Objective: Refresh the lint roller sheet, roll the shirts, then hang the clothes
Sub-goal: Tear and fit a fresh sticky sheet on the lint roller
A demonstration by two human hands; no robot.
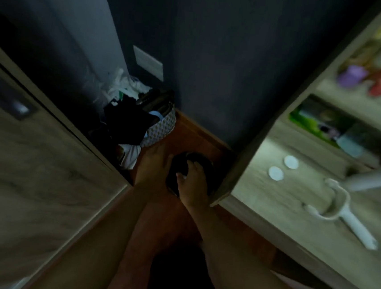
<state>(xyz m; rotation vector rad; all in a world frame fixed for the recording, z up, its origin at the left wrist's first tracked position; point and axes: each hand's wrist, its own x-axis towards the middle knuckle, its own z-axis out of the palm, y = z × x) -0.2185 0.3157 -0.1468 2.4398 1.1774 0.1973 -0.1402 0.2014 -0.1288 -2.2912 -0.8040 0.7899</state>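
Both forearms reach down; left hand (152, 164) and right hand (193, 179) clasp a dark bundle (182, 167) on the floor. Dim light risks a fumbled grip.

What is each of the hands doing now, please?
Left hand: fingers spread open beside the dark bundle; a grip cannot be told.
Right hand: resting on the dark bundle, fingers curled over it.

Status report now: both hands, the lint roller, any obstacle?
Both hands, left hand and right hand, on a dark bundle over the floor. Lint roller lying untouched on desk. Laundry basket close beside the left hand.
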